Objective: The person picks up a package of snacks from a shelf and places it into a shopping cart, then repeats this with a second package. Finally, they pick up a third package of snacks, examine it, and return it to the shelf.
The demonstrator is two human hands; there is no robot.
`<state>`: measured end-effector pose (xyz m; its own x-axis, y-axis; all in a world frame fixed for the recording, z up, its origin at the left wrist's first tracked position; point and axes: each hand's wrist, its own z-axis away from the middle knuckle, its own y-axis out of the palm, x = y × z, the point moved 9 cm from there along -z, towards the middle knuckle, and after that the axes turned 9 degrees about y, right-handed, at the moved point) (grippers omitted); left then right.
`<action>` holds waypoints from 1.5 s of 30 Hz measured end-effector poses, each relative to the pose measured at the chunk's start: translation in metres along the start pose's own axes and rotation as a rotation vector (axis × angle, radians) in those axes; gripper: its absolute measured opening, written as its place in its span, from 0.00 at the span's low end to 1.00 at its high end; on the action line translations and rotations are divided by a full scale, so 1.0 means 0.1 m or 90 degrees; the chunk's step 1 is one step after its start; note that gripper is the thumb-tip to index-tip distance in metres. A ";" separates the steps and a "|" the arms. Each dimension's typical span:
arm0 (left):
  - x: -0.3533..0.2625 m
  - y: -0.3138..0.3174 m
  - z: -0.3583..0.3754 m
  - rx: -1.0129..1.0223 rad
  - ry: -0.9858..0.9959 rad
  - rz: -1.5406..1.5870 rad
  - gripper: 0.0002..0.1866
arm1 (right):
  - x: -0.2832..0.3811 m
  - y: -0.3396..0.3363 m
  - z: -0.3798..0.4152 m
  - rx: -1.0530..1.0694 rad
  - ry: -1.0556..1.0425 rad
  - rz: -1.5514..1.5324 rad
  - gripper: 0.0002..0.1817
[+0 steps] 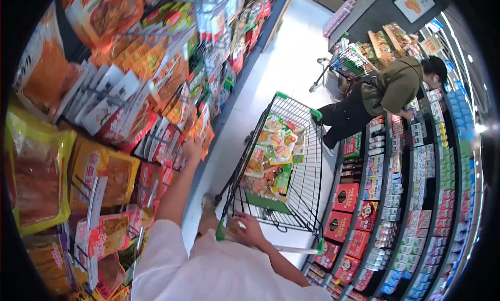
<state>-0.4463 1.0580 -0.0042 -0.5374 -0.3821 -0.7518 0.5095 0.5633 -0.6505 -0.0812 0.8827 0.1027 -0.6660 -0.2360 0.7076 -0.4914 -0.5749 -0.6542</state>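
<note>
I stand in a shop aisle with a wire shopping cart [307,191] in front of me. My right hand [247,229] grips the cart's handle near its green end cap. My left hand [191,149] is stretched out to the hanging snack packets [172,139] on the left shelf and touches them; whether the fingers close on a packet is hidden. Several snack bags [273,150] lie in the cart's basket.
Hanging orange and yellow packets fill the left shelving [104,92]. The right shelving [416,197] holds red boxes and small cartons. Farther down the aisle a person in an olive jacket [390,87] bends at the right shelf beside a second cart [349,64]. White floor runs between.
</note>
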 end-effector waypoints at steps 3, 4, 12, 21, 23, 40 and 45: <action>-0.02 0.02 -0.08 -0.021 0.009 -0.093 0.28 | -0.14 0.14 -0.04 0.001 0.023 -0.019 0.16; -0.24 -0.16 -0.05 -0.033 0.024 -0.038 0.28 | -0.12 0.11 -0.08 -0.026 0.012 -0.024 0.15; -0.45 -0.41 -0.20 -0.137 0.065 0.040 0.26 | 0.06 0.03 -0.13 -0.090 0.012 -0.014 0.10; -0.52 -0.43 -0.38 -0.082 -0.027 0.059 0.25 | 0.06 0.09 -0.11 -0.114 0.005 0.004 0.09; -0.48 -0.43 -0.43 -0.064 -0.041 0.069 0.25 | 0.04 0.10 -0.12 -0.123 -0.003 -0.001 0.08; -0.58 -0.55 -0.73 -0.064 0.003 0.004 0.18 | -0.06 0.18 -0.18 -0.152 0.039 0.000 0.08; -0.57 -0.57 -0.74 -0.139 0.045 0.070 0.19 | -0.05 0.17 -0.19 -0.153 0.043 0.000 0.07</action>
<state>-0.4944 1.1021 0.0836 -0.5368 -0.2618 -0.8021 0.4141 0.7465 -0.5208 -0.0969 0.8885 0.0828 -0.6978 -0.1785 0.6937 -0.6053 -0.3709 -0.7043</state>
